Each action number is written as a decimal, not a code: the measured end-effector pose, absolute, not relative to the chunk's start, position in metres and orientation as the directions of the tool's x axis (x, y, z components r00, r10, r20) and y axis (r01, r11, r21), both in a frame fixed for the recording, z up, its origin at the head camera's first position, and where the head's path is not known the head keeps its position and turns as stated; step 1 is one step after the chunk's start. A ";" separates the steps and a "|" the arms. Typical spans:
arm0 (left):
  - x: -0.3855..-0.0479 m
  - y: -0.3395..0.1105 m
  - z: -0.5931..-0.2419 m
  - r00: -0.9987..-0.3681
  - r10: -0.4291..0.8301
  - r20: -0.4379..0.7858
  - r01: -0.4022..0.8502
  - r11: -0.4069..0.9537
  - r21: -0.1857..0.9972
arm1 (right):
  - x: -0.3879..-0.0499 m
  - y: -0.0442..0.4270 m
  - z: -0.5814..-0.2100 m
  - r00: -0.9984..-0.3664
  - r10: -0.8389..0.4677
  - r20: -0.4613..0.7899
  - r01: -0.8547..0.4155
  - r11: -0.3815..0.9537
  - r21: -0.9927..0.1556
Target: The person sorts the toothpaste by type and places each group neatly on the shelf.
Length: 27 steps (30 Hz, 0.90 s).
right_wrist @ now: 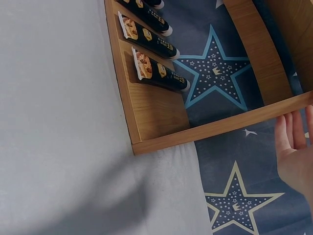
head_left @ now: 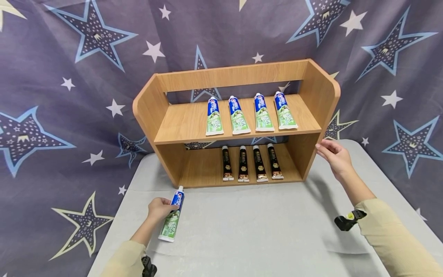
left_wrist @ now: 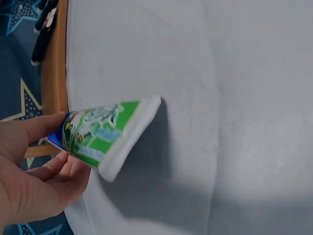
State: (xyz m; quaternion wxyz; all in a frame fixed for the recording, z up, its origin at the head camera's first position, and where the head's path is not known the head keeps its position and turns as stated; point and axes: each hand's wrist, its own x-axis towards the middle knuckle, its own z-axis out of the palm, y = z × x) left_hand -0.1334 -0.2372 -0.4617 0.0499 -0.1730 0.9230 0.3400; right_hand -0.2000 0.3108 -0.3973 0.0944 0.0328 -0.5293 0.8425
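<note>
My left hand (head_left: 160,208) pinches a blue, white and green toothpaste tube (head_left: 170,225) between thumb and fingers, at the shelf's front left corner. In the left wrist view the tube (left_wrist: 105,129) is tilted over the table, casting a shadow. My right hand (head_left: 335,156) has its fingertips at the outer right side of the wooden shelf (head_left: 238,137); in the right wrist view, the straight fingers (right_wrist: 283,134) meet the panel's edge. Several matching green-and-blue tubes (head_left: 238,119) lie on the upper board, toward its right. Below them lie several black tubes (head_left: 243,165).
A pale cloth covers the table (head_left: 249,227) in front of the shelf. Behind hangs a dark curtain (head_left: 214,30) printed with stars. The shelf's left side panel (head_left: 149,107) stands just beyond the left hand.
</note>
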 end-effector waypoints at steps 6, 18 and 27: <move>-0.131 -0.232 -0.456 -0.903 -0.295 -0.311 -0.429 0.624 0.653 | -0.199 0.311 -0.399 -0.981 0.119 0.153 -0.190 -0.424 -0.886; -0.135 -0.210 -0.436 -0.881 -0.226 -0.415 -0.473 0.439 0.764 | -0.199 0.311 -0.396 -0.980 0.122 0.160 -0.197 -0.423 -0.884; -0.139 -0.202 -0.418 -0.858 -0.081 -0.507 -0.511 0.228 0.829 | -0.199 0.310 -0.395 -0.980 0.120 0.156 -0.193 -0.423 -0.885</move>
